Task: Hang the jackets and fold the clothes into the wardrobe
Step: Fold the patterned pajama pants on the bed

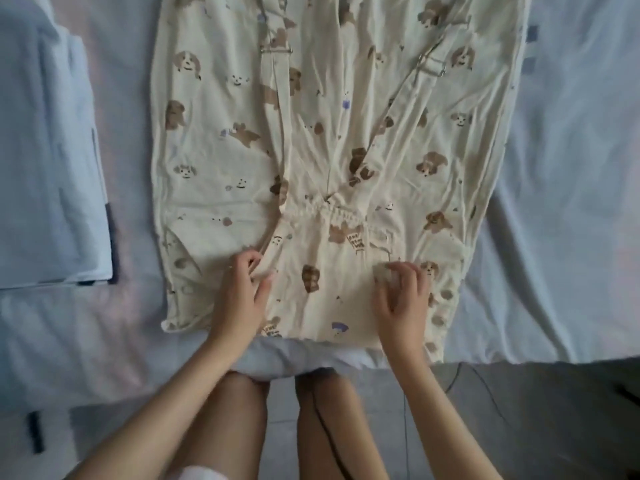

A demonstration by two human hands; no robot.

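Left hand (239, 289) rests on the near part of a cream dress (214, 140) printed with brown puppies. Its fingers are curled and its thumb is drawn in, pinching a small fold of the cloth beside the curved armhole seam.

At the far left of the bed (571, 168), near its left edge, sits a folded pile of pale blue clothes (52, 168), squared up, with a dark layer showing along its right and near borders. It lies well apart from the dress. On the floor below the bed's near edge, far left, lies a small dark object (34, 432), too blurred to name.

The dress is spread flat along the middle of the bed and is creased. Its near end reaches the near edge, just above the person's knees. Two straps lie on top of it, the left strap (275, 98) running straight and the right strap (410, 91) slanting inward. Each carries a metal buckle. They meet at a gathered elastic band (329, 211) near the middle of the dress.

Right hand (401, 296) lies on the dress near its right side, level with the left one. Its fingers are bent with the tips on the cloth and its thumb is spread aside. The tips are blurred, so I cannot tell whether they hold any fabric.
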